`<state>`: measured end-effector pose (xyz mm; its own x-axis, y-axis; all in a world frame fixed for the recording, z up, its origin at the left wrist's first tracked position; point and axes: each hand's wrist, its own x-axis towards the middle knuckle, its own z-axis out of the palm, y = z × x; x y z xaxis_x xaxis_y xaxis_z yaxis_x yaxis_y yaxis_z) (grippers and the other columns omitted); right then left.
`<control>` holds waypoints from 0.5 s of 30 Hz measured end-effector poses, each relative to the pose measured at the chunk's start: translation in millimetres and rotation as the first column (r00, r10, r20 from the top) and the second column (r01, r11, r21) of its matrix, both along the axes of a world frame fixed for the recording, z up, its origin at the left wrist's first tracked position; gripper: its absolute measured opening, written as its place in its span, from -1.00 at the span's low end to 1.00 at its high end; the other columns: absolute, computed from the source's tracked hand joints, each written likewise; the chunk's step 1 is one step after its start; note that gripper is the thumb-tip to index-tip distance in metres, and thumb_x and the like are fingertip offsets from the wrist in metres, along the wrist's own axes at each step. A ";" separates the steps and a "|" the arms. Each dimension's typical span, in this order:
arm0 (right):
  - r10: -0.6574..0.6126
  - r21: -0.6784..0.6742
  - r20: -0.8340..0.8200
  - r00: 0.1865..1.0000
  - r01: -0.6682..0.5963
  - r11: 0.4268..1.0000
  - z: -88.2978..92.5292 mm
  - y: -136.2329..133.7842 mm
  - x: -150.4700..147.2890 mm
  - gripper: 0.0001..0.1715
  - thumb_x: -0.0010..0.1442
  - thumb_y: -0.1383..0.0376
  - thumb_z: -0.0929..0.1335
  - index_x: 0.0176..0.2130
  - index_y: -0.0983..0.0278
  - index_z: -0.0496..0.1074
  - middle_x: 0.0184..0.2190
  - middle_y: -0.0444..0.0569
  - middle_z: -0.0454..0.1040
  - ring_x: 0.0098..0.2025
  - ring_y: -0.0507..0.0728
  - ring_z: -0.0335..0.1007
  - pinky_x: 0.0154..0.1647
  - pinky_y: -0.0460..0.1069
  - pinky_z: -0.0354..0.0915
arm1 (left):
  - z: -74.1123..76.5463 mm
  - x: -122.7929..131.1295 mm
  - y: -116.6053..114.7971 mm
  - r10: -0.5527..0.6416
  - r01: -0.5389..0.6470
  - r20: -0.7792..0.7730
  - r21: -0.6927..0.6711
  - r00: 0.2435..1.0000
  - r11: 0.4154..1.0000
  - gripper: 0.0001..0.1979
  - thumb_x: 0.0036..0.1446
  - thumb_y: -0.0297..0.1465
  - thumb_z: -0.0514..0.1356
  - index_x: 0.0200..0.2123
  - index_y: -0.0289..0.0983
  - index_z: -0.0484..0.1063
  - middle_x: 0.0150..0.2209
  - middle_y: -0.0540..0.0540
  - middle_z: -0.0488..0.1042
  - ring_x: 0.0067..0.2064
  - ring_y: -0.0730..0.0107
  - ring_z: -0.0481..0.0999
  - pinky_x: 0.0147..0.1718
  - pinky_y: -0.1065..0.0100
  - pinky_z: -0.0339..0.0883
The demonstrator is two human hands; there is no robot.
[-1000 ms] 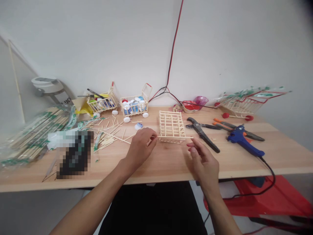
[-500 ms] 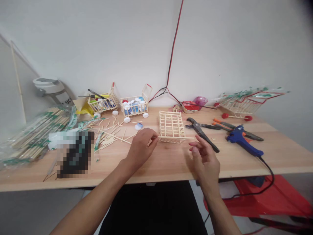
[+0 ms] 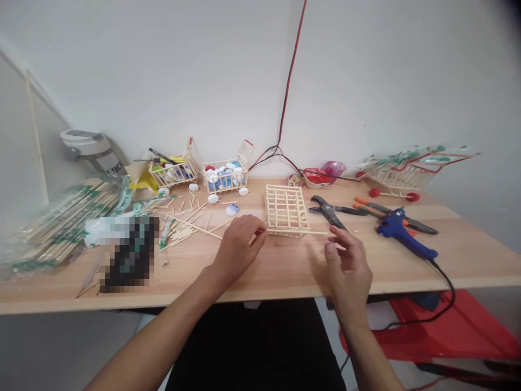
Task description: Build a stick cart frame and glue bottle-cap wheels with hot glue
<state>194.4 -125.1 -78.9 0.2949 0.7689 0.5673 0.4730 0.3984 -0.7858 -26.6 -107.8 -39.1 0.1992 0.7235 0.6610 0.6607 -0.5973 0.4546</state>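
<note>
"Right hand's shifted outward, hasn't it?"

"Yes, the right hand [image 3: 348, 266] has slid out toward 1 o'clock. Its fingers are spread and lightly curled, and it's holding nothing. Its fingertips sit near the far end of the stick, but they don't seem to touch it."

"And the left hand [image 3: 238, 245]?"

"It's at about 12, just to the left, in a narrow pinch on the near end of a thin wooden stick [image 3: 303, 232]. The fingers bunch around that end, so the grip itself is partly hidden."

"Where's the stick lying?"

"Roughly level along the near edge of a wooden lattice frame [image 3: 287, 209], at 12, above the pale wood surface [image 3: 277, 271]. I can't tell whether it's touching the frame."

"What makes a good hold here?"

"I'd judge a firm pinch at one end works best, with the free hand close to the other, so the stick stays true to the frame's edge and doesn't skew."

"What's around it?"

"Beyond the right hand, at 1 o'clock, are black pliers [image 3: 329, 213], then a blue glue gun [image 3: 401, 231] at 2. At 11 lie loose sticks [image 3: 183, 231], and behind them a small stick cart [image 3: 223, 179] filled with bottle caps. Farthest off, a red-and-black cable [image 3: 287, 108] runs up the wall."
</note>
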 end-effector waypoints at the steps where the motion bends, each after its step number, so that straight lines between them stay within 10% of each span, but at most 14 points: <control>1: 0.013 0.029 0.067 0.998 -0.015 0.999 3.8 -1.5 -1.3 -0.64 0.29 0.19 0.32 0.05 0.19 0.45 0.04 0.08 0.44 -0.03 0.19 0.41 -0.08 0.11 0.36 | 0.1 -0.5 -0.4 -0.001 0.001 -0.007 -0.002 1.000 1.000 -0.90 0.20 -0.54 0.18 -0.35 -0.25 0.36 -0.41 0.02 0.44 -0.37 0.44 0.38 -0.33 0.38 0.26; 6: -0.001 0.137 0.418 0.908 -0.062 0.989 24.5 -7.2 -10.3 -0.71 0.30 0.23 0.33 0.02 0.12 0.48 -0.01 0.04 0.49 0.11 0.26 0.33 0.21 0.27 0.15 | 2.7 -2.7 -2.7 0.032 -0.032 -0.012 -0.008 0.999 0.999 -0.90 0.23 -0.50 0.17 -0.37 -0.24 0.35 -0.42 0.01 0.42 -0.37 0.43 0.39 -0.32 0.37 0.26; 15: 0.056 0.088 0.562 0.825 -0.127 0.988 36.7 -5.4 -29.6 -0.74 0.31 0.20 0.33 -0.01 0.10 0.50 -0.04 -0.02 0.56 0.06 0.25 0.41 0.13 0.20 0.14 | 3.4 1.9 -11.0 -0.025 0.029 -0.101 0.031 0.995 0.999 -0.89 0.26 -0.50 0.14 -0.36 -0.26 0.32 -0.39 -0.02 0.42 -0.31 0.38 0.37 -0.28 0.34 0.25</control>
<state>164.8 -130.5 -42.1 -0.1667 0.6947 0.6997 0.7724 0.5331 -0.3452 -24.8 -118.8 -35.7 0.2849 0.6952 0.6599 0.6853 -0.6291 0.3668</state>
